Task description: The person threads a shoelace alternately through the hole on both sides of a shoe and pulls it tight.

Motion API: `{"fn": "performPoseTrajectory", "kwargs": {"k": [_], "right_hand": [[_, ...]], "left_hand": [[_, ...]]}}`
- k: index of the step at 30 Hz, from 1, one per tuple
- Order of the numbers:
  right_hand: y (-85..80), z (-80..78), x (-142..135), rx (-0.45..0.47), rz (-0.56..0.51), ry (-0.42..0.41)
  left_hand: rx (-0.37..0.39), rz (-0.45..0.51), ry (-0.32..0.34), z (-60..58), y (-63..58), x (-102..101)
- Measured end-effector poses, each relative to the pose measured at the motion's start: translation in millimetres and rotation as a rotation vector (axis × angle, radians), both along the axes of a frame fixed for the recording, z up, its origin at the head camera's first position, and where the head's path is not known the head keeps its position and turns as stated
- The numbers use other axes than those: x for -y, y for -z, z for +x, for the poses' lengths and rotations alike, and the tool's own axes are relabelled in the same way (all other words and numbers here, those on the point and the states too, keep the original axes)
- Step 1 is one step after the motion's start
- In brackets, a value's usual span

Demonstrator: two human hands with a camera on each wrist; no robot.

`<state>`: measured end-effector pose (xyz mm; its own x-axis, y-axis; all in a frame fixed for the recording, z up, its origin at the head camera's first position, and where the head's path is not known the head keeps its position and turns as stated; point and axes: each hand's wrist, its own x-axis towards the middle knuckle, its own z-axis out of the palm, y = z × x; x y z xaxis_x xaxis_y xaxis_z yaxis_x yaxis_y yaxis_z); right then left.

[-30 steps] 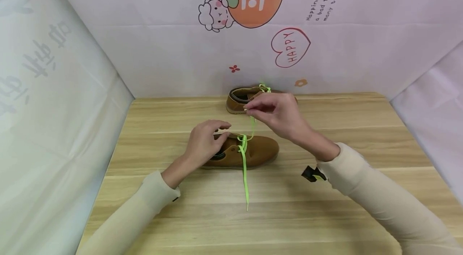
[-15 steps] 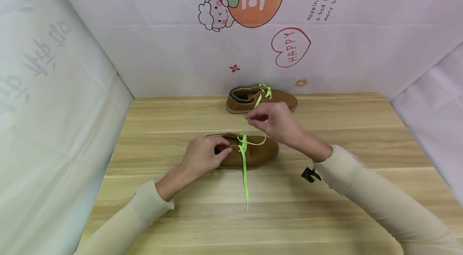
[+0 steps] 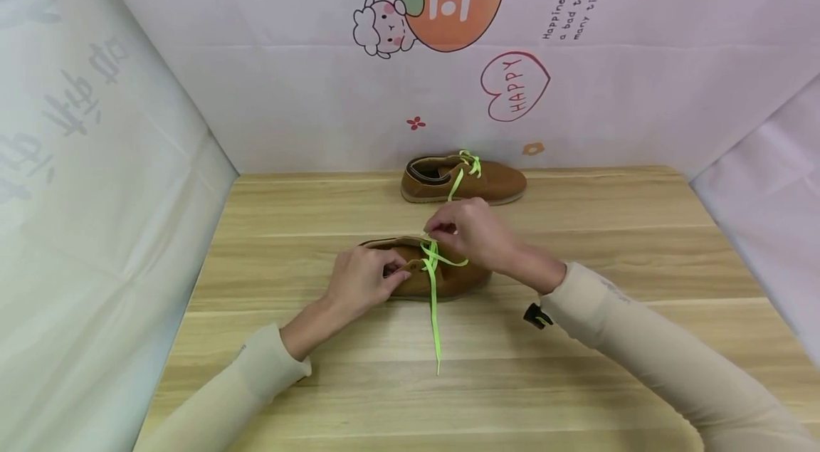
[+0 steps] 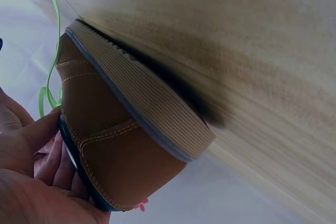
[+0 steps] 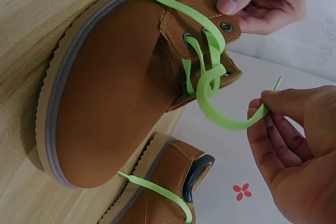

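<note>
A brown leather shoe (image 3: 460, 284) stands on the table, toe to the right. My left hand (image 3: 361, 280) pinches the edge of its near lace flap, thumb outside, beside an unthreaded eyelet (image 5: 226, 26) in the right wrist view. My right hand (image 3: 475, 233) holds one end of the neon green shoelace (image 5: 226, 124) between thumb and forefinger, its tip (image 5: 279, 82) poking out past them. That end curves in a slack loop from the flaps. The other lace end (image 3: 435, 327) trails over the shoe's near side onto the table. In the left wrist view the shoe's heel (image 4: 123, 163) fills the middle.
Behind, a matching brown shoe (image 3: 500, 183) with a green lace (image 3: 456, 185) stands by the printed white backdrop (image 3: 307, 103). The wooden table (image 3: 525, 395) extends toward me. A small black device (image 3: 537, 316) sits at my right cuff.
My left hand has come down onto the shoe's near flap and now pinches it. My right hand has moved down and nearer the shoe with the lace end, and the lace has slackened.
</note>
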<state>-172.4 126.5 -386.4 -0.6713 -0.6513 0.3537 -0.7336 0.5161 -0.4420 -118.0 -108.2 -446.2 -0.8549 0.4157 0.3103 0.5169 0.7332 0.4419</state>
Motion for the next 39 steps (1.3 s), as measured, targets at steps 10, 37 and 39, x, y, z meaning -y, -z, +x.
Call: {"fn": "performPoseTrajectory", "kwargs": {"k": [10, 37, 39], "right_hand": [[14.9, 2.1, 8.6, -0.075, 0.087, -0.131], [23.2, 7.7, 8.1, -0.425, 0.258, -0.34], [22.8, 8.4, 7.9, -0.434, 0.27, -0.345]], "left_hand": [[0.013, 0.068, -0.001, -0.1, 3.1, -1.1], [-0.529, -0.149, 0.182, 8.0, 14.7, -4.9], [-0.557, -0.176, 0.181, 8.1, 15.8, -4.8]]}}
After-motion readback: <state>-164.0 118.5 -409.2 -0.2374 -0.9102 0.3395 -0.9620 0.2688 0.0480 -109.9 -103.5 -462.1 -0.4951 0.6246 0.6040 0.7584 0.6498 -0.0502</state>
